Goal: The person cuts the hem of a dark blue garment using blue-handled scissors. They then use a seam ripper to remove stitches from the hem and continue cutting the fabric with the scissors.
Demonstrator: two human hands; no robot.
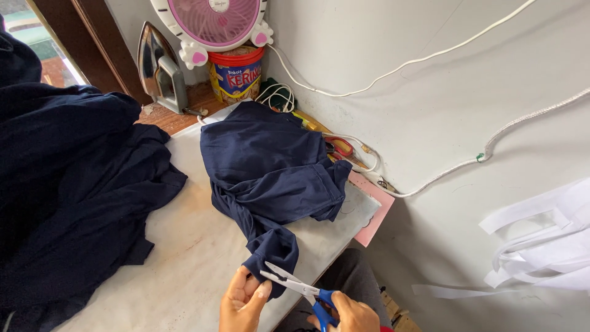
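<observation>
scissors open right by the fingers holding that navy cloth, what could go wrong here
1. The left hand pinches the navy cloth just beside the open blades of the scissors, so a fingertip could get nicked.
2. The cloth is bunched at the hem, so the blades may cut an extra layer.
3. The cloth hangs over the table edge; its weight could drag the cut off line.

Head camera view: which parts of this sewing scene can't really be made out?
- Right hand: cut off by the bottom edge; grip on the scissors only partly seen.
- Left hand: wrist cut off by the bottom edge; fingertips hidden in the navy cloth.
- Fan: top cut off by the upper edge.
- Red-lidded tub: partly hidden behind the fan.
- Dark pile: runs off the left edge.
</observation>
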